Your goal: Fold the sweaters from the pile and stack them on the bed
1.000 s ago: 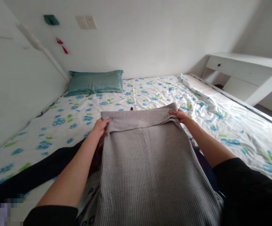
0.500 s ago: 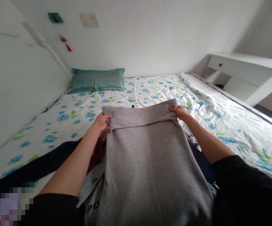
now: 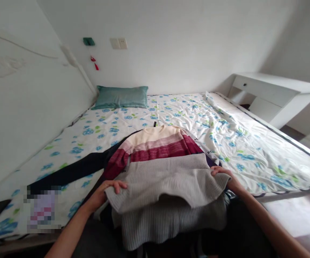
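Note:
A grey ribbed knit garment [image 3: 168,186] hangs folded over the near edge of the bed, its upper layer stretched between my hands. My left hand [image 3: 106,191] grips its left edge, with the thumb on top. At the right edge my right hand [image 3: 224,176] has the cloth pinched. Beneath and beyond it lies a sweater [image 3: 160,143] with cream, pink and dark red bands, its collar toward the wall. A black sleeve [image 3: 71,170] reaches out to the left from under the sweater. Part of a pale grey garment with dark letters [image 3: 207,148] shows at the right.
The bed carries a white sheet [image 3: 176,114] with blue flowers and green leaves. A green pillow [image 3: 121,97] lies against the wall at the back left. A white desk [image 3: 265,89] with a drawer stands beyond the right side. A blurred-out patch [image 3: 42,209] covers something at left.
Both hands have come down and closer to me with the grey garment. The banded sweater beneath is now uncovered. My view has shifted slightly, taking in more of the wall.

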Demonstrator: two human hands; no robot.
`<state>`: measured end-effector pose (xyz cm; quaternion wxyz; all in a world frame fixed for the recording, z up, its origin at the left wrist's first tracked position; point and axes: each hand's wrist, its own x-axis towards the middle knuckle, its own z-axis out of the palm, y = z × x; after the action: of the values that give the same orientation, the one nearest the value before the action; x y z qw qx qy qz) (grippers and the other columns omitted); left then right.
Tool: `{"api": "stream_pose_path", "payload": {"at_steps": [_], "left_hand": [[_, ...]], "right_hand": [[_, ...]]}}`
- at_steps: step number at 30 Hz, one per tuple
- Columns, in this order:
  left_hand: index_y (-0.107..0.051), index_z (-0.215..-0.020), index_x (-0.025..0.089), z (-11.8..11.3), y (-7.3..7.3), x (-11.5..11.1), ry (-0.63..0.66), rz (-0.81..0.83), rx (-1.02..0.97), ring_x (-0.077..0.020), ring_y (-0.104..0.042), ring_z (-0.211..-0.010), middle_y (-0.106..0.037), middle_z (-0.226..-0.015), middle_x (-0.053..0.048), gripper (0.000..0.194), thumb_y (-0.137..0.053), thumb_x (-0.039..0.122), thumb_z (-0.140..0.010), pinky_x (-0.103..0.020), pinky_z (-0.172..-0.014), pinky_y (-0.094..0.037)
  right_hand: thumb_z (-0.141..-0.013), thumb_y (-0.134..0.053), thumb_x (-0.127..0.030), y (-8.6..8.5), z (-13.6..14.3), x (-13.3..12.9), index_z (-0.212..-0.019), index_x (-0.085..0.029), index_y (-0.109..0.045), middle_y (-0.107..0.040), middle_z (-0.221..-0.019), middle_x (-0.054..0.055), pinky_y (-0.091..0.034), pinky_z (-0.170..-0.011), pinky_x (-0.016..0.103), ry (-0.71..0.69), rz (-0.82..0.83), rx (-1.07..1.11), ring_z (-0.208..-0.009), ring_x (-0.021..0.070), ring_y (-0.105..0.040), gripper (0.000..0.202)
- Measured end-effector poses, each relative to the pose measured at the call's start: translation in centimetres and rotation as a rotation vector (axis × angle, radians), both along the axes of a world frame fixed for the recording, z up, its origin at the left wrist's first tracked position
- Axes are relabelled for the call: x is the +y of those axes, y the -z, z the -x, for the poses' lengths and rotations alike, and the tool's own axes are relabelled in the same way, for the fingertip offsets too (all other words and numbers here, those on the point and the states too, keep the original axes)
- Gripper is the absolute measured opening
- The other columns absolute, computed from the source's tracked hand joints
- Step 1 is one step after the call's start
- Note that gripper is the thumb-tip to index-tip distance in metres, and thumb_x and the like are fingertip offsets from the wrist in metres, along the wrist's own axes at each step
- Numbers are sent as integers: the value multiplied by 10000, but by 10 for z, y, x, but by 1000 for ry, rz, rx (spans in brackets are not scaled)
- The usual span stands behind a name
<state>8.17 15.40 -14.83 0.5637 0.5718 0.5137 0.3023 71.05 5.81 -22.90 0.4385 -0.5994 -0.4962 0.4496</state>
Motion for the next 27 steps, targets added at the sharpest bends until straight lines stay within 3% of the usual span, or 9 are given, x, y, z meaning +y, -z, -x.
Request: {"api": "stream_pose_path", "payload": {"at_steps": [2,4,7,10,12,14,19,23,27], "left_hand": [[-766,-596,297,1,-1,-21,90,-54,96,-459,-620,-1462,-812,-1375,-121,247,-889,493,-683,-556,-1308,-389],[-821,-711,302,0,-7,-34,57,-70,129,-424,-511,-1588,-669,-1617,-78,143,-884,431,-715,-533,-1364,-305],[-869,-1050,315,-1,-14,-45,-111,71,39,-398,-539,-1577,-623,-1668,-91,368,-881,431,-702,-500,-1293,-444],[-793,-1314,290,1,-14,-49,-216,238,-71,-400,-668,-1450,-692,-1583,-142,635,-834,511,-720,-466,-1098,-617],[-804,-1267,246,0,-11,-49,-230,313,-49,-403,-727,-1362,-772,-1442,-175,629,-794,607,-752,-453,-1013,-656],[-830,-1138,229,-8,-7,-49,-242,334,14,-396,-755,-1311,-824,-1304,-183,576,-830,641,-735,-436,-994,-665],[-809,-1110,241,-35,-10,-50,-228,386,-20,-410,-814,-1165,-860,-1166,-151,682,-1043,469,-512,-445,-957,-681],[-826,-1132,301,-24,-18,-65,-207,416,-20,-434,-806,-1192,-864,-1170,-127,682,-1029,515,-517,-478,-960,-679],[-850,-1096,311,0,-6,-84,-67,384,132,-457,-723,-1357,-842,-1284,-135,651,-1022,563,-521,-528,-1148,-595]], "right_hand": [[-751,-844,-449,7,6,-17,-879,-256,-868,-736,-1454,129,-537,-1170,469,-35,-35,-35,-1334,386,-692,232],[-775,-814,-453,8,7,-27,-1008,-284,-889,-755,-1444,106,-520,-1199,491,-7,-46,-51,-1363,380,-683,297],[-788,-805,-487,6,1,-36,-1235,-307,-853,-815,-1339,92,-588,-1107,481,98,30,68,-1295,369,-727,484],[-845,-732,-581,6,-4,-43,-1313,-284,-820,-833,-1282,102,-648,-839,406,199,139,226,-1084,334,-790,561],[-874,-694,-633,5,-1,-42,-1273,-271,-833,-840,-1230,100,-629,-743,372,205,197,201,-1008,317,-786,556],[-838,-761,-630,1,5,-36,-1182,-257,-850,-845,-1162,99,-629,-789,379,172,201,75,-1040,328,-773,515],[-665,-938,-503,-25,17,-22,-1179,-248,-826,-846,-1111,92,-615,-947,414,165,81,-103,-1079,344,-770,585],[-737,-922,-564,-38,5,-50,-1359,-267,-776,-842,-1203,107,-627,-924,409,97,138,28,-1092,341,-790,705],[-673,-934,-584,-17,-8,-88,-1338,-280,-782,-840,-1193,104,-638,-945,458,7,287,1,-1103,368,-797,747]]}}
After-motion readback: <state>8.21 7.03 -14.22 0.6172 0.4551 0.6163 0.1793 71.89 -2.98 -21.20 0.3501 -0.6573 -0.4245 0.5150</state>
